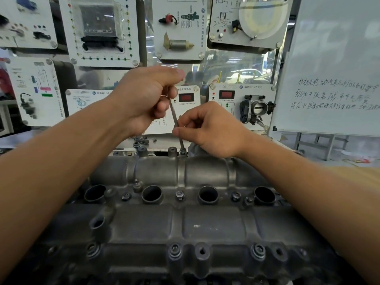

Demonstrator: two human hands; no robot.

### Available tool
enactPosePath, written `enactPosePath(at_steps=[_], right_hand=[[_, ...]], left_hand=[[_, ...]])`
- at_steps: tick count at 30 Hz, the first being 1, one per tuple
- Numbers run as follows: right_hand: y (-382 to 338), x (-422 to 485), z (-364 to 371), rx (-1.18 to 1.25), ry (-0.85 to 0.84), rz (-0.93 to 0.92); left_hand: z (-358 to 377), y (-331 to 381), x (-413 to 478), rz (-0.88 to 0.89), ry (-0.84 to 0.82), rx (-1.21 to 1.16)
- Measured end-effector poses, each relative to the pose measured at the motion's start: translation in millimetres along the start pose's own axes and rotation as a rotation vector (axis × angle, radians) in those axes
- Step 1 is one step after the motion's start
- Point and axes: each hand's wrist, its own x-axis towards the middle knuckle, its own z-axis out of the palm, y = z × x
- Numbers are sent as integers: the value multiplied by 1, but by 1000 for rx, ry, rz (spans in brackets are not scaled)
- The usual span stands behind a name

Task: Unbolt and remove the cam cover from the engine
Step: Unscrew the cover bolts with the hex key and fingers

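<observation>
- Nearest you, the front edge of the cam cover [144, 223] has its front bolts seated in their bosses, one near the middle [175, 249] and another to its right [258, 251].
- Along the centre row, between the spark plug wells [152, 194], more bolts sit in place, including a centre bolt [180, 194].
- Your left hand [144, 95] is closed around the top end of a long thin driver [173, 116], with the fingers curled over it.
- Your right hand [209, 130] pinches the driver's shaft lower down between thumb and fingertips, steadying it.
- The driver leans slightly off vertical, and its tip meets a far-edge bolt [182, 151] at the back of the cover.
- Behind the engine, a few loose bolts [140, 140] lie on the counter [162, 141], which suggests some fasteners are already out.
- You look to be in the early-to-middle part of the job. The cover sits on the engine, and the front and centre rows appear untouched. You can lift the cover off only once every remaining bolt is out.
</observation>
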Motion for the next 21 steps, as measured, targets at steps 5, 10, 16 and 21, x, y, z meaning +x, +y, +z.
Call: enactPosePath(at_steps=[5, 10, 16, 21], right_hand=[[-1, -1, -1, 12, -21, 0], [0, -1, -1, 16, -13, 2], [0, -1, 0, 26, 15, 26], [1, 1, 1, 20, 71, 5]], left_hand=[[0, 2, 0, -46, -25, -78], [0, 4, -2, -76, -28, -150], [-6, 9, -3, -118, -203, -352], [-4, 10, -9, -87, -415, -338]])
